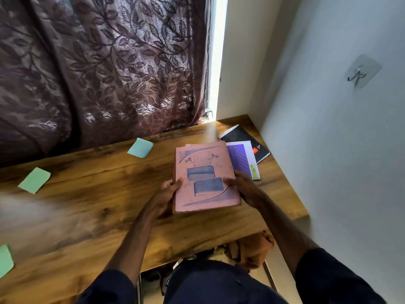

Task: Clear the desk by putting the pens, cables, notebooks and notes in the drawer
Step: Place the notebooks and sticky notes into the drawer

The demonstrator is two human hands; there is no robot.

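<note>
Together, hands [167,195] [245,189] gripping pink notebook [205,172], purple notebook [242,159] beside, black notebook [243,135] behind, green notes [35,179]

L hand [167,194] grips notebook [203,170] edge | R hand [246,190] same | arms fwd

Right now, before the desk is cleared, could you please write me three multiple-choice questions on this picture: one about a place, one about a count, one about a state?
1. Where does the black spiral notebook lie?
A. at the far right corner of the desk
B. on the floor
C. at the desk's left end

2. How many sticky notes lie on the desk?
A. one
B. three
C. six

3. What is the state of the pink notebook?
A. open flat
B. closed and held
C. closed and untouched

Answers:
1 A: it lies at the far right end.
2 B: one is blue and two are green.
3 B: the left hand and right hand grip its sides.
</note>
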